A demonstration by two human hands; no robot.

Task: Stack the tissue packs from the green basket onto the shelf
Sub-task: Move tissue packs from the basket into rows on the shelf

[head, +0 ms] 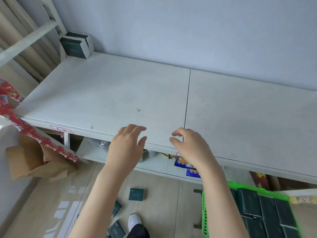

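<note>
A white shelf (106,93) runs across the view against a pale wall. A small stack of dark green tissue packs (76,44) stands in its far left corner. The green basket (205,219) sits low at the right, filled with several dark packs (267,213). Three packs lie on the floor: one (136,194), another (116,209) and a third (116,229). My left hand (126,145) and my right hand (190,146) hover over the shelf's front edge, fingers apart, holding nothing.
A torn cardboard box with red wrapping (34,152) hangs off the left. A lower shelf holds blue packets (184,163) and a dark red box (260,179). A white shoe (134,220) stands on the wooden floor. A white frame (29,38) rises at the far left.
</note>
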